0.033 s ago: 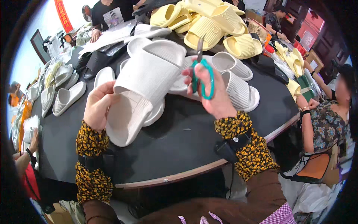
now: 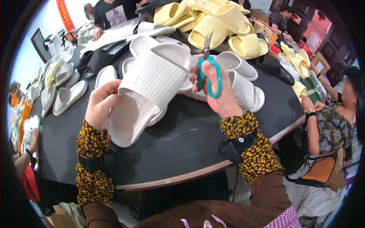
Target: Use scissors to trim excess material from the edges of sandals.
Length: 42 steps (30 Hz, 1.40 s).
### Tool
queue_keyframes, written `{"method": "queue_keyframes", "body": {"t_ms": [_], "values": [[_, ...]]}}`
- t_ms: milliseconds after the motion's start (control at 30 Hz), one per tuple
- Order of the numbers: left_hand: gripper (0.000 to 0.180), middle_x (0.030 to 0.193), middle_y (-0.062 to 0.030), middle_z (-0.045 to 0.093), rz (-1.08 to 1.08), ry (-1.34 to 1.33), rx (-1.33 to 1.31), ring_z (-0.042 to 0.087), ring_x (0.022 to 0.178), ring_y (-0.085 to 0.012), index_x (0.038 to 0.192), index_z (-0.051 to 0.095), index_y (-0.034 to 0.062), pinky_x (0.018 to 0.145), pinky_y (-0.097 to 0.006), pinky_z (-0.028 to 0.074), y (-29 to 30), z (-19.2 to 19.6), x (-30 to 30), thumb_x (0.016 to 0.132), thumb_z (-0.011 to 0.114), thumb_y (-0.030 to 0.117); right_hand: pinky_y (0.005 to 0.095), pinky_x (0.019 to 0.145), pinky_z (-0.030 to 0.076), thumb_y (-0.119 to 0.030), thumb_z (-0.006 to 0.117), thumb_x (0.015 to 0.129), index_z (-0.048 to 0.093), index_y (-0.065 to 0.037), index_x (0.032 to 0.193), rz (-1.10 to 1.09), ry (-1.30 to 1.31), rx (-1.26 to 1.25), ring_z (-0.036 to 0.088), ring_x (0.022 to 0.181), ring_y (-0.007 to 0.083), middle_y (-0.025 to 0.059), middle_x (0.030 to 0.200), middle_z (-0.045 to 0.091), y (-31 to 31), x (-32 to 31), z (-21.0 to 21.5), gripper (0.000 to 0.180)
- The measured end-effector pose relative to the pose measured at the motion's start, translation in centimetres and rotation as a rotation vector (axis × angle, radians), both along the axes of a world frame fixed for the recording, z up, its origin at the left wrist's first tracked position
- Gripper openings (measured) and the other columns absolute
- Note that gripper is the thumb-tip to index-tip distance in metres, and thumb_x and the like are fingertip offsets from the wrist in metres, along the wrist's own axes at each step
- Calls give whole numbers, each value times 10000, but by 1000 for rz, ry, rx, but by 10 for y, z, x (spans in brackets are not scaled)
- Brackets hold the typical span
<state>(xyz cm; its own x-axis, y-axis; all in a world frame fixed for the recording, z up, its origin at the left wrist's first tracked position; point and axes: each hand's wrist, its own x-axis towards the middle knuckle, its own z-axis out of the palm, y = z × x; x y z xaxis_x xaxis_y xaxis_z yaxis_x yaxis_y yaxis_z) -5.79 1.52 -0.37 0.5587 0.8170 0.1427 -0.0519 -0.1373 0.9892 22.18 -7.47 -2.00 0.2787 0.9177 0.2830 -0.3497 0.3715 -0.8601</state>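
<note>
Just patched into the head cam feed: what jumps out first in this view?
A big white ribbed slipper fills the centre, gripped at its side by the left hand above the round black table. Just right of it, the right hand holds teal-handled scissors, blades pointing up. Behind them, a heap of yellow slippers covers the table's far side.

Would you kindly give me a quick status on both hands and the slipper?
Left hand closed on white slipper, lifted above black table. Right hand gripping teal scissors, blades up beside strap. More white slippers close behind.
</note>
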Motion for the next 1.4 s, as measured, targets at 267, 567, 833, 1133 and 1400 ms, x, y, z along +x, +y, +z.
{"method": "queue_keyframes", "body": {"t_ms": [267, 567, 833, 1133, 1400], "values": [[355, 1010, -20, 615, 26, 274, 196, 540, 851, -74, 1115, 590, 0, 770, -231, 449, -9, -3, 6, 771, 510, -36, 224, 501, 426, -239, 729, 767, 523, -41, 1087, -68, -253, -28, 516, 743, 83, 8, 897, 522, 5, 7, -3, 430], [270, 839, -72, 563, 259, 615, 627, 519, 709, -122, 938, 597, -6, 643, -256, 442, -70, 2, 12, 735, 705, 135, 298, 686, 477, -102, 718, 730, 537, -29, 1081, -106, -128, -115, 531, 854, 135, 43, 957, 545, 1, 6, -9, 402], [270, 932, -153, 583, 74, 561, 657, 580, 887, -312, 968, 607, 3, 753, -369, 472, -80, 1, 38, 740, 671, 133, 258, 807, 420, -56, 717, 729, 544, 3, 1046, -103, -98, -10, 524, 868, 119, 45, 961, 554, 4, -2, -16, 366], [50, 734, -154, 577, 87, 561, 746, 593, 730, -325, 776, 580, -5, 656, -363, 473, -84, 8, 15, 762, 592, 41, 256, 770, 432, -77, 690, 759, 553, -3, 1051, -42, -161, -91, 527, 846, 113, 36, 920, 570, 2, 0, -19, 331], [38, 789, 25, 538, 360, 630, 651, 496, 758, -70, 868, 573, 10, 702, -209, 408, -94, 30, -89, 852, 544, 29, 242, 739, 435, -155, 673, 766, 609, -12, 1012, -71, -232, -117, 542, 813, 101, 6, 904, 583, 7, 7, -15, 292]]}}
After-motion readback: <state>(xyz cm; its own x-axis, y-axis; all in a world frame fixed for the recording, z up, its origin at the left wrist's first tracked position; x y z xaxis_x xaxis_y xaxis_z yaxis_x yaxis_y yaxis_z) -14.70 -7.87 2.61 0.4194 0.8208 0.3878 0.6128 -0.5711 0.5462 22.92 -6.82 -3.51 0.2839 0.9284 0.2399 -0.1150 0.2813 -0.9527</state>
